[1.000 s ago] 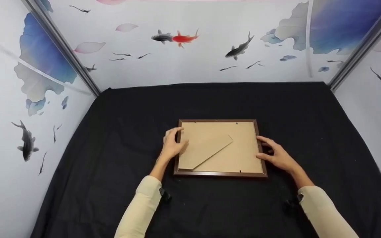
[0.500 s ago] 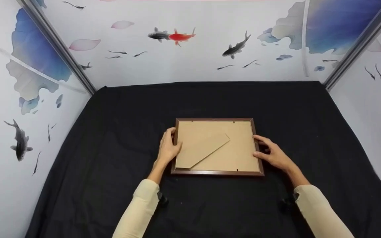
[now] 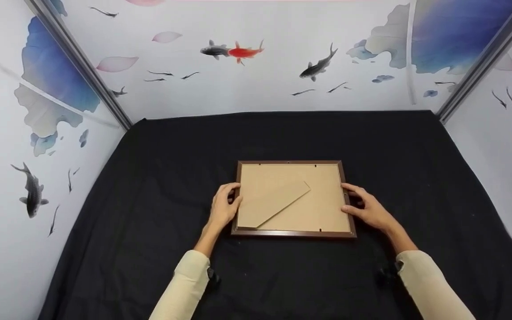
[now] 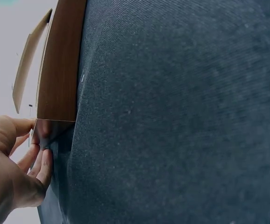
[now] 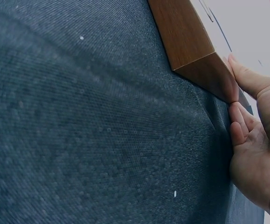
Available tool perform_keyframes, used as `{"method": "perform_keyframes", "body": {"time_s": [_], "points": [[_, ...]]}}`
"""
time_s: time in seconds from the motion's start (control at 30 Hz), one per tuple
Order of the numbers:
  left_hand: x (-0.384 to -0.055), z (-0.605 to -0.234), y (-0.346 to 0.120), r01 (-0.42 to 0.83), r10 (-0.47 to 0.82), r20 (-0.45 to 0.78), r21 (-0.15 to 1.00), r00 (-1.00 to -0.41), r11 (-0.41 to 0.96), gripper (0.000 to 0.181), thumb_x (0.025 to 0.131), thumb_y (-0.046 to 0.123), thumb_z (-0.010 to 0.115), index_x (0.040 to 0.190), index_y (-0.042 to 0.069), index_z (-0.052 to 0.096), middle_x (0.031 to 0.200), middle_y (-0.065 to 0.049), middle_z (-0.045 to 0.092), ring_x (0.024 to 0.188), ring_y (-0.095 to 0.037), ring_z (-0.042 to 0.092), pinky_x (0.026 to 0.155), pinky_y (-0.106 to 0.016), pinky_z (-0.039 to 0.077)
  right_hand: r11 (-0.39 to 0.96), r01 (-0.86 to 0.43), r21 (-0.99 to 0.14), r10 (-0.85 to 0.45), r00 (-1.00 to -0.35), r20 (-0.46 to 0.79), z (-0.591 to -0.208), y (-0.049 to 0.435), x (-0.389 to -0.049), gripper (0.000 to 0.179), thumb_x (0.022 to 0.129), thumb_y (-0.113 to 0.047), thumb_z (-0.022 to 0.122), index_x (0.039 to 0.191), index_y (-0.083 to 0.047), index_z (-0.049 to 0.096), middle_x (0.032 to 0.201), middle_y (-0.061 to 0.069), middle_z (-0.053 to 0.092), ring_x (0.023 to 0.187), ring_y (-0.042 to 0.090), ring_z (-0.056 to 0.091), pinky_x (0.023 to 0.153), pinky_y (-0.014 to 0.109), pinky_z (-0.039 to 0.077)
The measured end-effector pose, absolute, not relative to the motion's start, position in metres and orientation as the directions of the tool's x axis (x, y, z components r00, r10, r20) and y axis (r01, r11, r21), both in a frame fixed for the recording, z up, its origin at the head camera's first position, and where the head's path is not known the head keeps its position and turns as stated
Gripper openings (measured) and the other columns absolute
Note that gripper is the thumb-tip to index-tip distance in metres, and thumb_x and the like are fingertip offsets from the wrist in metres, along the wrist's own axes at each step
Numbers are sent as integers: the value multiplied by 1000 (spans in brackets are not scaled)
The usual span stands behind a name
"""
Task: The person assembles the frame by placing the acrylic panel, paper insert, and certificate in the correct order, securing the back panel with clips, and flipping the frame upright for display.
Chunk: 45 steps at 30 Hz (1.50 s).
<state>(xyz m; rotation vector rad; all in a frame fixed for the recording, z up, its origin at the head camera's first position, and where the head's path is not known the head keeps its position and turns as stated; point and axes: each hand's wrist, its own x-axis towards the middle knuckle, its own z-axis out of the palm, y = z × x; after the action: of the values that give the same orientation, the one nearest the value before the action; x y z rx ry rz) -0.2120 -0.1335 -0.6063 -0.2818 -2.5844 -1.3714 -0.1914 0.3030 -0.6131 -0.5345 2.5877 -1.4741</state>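
Note:
A picture frame (image 3: 291, 234) with a brown border lies on its front, so its tan backing board (image 3: 322, 191) faces up. Folded against the board is a slanted easel stand (image 3: 278, 203). My left hand (image 3: 224, 206) holds the left side, its thumb by the top edge and its fingers along the outer side. On the opposite side, my right hand (image 3: 371, 211) grips the border between thumb and fingers. In the left wrist view the frame's brown side (image 4: 60, 65) shows, and the right wrist view shows a near corner (image 5: 190, 46). The frame's front is hidden.
Black cloth (image 3: 185, 155) covers the table under and around the frame. White panels (image 3: 274, 89) printed with fish and leaves stand behind and at both sides, joined by metal posts (image 3: 82, 62). Small black tabs (image 3: 320, 230) sit along the backing's edge.
My left hand has drawn back from over the backing and slid nearer me along the left side, where it now holds the border. The right hand keeps its place; the frame has barely moved.

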Motion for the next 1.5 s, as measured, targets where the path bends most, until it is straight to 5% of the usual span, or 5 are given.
{"method": "perform_keyframes", "body": {"time_s": [0.4,0.63,0.93,1.27,1.5], "points": [[-213,-604,-131,269,110,254,763,-961,588,33,85,1,67,117,5,63,117,-12,54,101,-27,56,77,-38,51,453,-272,-849,-361,-927,105,-615,307,-192,65,86,-14,69,142,-10,38,142,13,35,121,35,38,89,58,31],[-210,-599,-129,176,113,139,622,-984,763,36,89,18,65,125,22,61,123,1,50,101,-17,55,71,-43,47,459,-271,-846,-374,-923,93,-611,308,-189,63,87,-18,68,142,-12,38,142,7,35,122,31,37,90,57,31],[-214,-586,-126,167,159,56,469,-986,867,39,93,27,59,131,27,56,116,-3,49,97,-21,52,61,-43,46,442,-293,-848,-389,-914,114,-598,304,-186,59,88,-8,66,141,-6,39,141,16,35,122,36,35,89,60,29],[-218,-582,-134,113,137,-3,542,-991,833,38,90,26,64,127,28,59,110,-1,52,84,-16,51,60,-37,42,465,-306,-830,-400,-910,111,-610,304,-192,59,89,-16,65,142,-13,39,140,7,36,121,29,36,90,57,31],[-233,-585,-133,156,167,43,638,-985,754,33,83,17,73,114,18,63,124,-10,43,111,-30,44,82,-47,42,451,-317,-834,-412,-903,121,-614,302,-193,58,89,-17,65,141,-13,40,141,5,37,122,28,36,90,56,31]]}}
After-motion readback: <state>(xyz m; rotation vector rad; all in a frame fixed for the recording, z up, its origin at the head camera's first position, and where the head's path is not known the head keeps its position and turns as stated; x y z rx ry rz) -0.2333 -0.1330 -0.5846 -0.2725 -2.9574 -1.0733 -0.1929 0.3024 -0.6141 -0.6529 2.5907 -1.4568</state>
